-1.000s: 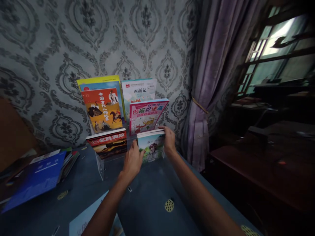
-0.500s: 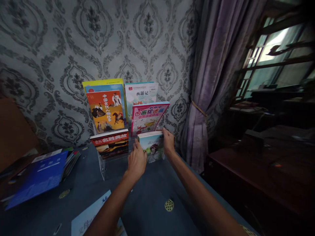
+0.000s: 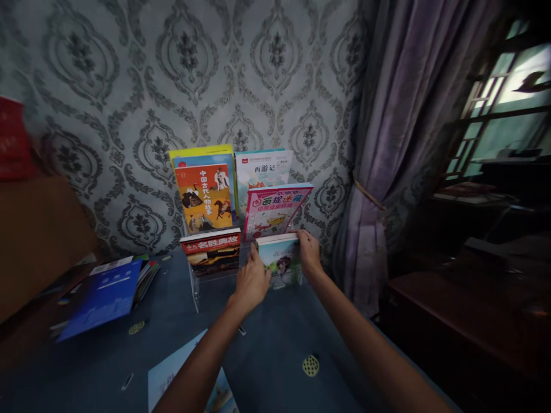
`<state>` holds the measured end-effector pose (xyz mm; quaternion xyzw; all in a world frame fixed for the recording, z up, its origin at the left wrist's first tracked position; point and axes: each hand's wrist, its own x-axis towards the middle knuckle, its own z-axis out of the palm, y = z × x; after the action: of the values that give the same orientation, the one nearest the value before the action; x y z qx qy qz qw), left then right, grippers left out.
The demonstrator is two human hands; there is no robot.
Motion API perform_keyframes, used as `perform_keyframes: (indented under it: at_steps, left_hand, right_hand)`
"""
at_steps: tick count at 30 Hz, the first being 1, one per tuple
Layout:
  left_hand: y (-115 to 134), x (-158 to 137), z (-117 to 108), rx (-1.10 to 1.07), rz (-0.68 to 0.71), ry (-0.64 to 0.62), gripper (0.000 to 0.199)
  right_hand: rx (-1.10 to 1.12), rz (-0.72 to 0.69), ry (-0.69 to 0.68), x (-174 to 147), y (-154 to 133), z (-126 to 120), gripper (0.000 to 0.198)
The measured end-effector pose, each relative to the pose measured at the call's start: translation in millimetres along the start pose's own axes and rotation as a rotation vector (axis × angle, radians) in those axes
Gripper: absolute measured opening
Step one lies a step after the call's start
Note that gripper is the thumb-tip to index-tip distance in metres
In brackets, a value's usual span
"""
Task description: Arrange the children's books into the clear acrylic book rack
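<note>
Between my two hands is a light green-blue book (image 3: 282,264) with a figure on its cover, upright at the lower right of a clear stand (image 3: 194,287). My left hand (image 3: 253,278) grips its left edge, and my right hand (image 3: 309,252) grips its upper right corner. To its left on the stand's lower level is a red and dark book (image 3: 213,252). Behind, a pink book (image 3: 275,212) leans in front of a white book (image 3: 264,166). An orange book (image 3: 206,198) stands before blue and yellow ones at the upper left.
A pale blue book (image 3: 172,367) lies on the blue cloth (image 3: 267,355) near my left forearm. Left of the stand is a pile topped by a blue book (image 3: 105,295), with a cardboard box (image 3: 43,235) beyond. Patterned wall and a purple curtain (image 3: 365,246) stand behind.
The whole view has shifted, so everything sits further right, and a red object shows at the far left. Both hands keep hold of the green-blue book at the stand.
</note>
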<state>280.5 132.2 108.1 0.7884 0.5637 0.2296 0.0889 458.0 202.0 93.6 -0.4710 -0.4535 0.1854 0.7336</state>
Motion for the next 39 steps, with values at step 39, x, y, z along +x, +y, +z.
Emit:
perform_keyframes:
  at_steps: [39]
  left_hand:
    - [-139.7,-8.4,-145.7,-0.418,0.348,0.191,0.025]
  right_hand:
    - [-0.341,-0.763,-0.736,-49.6,-97.5,110.0,0.022]
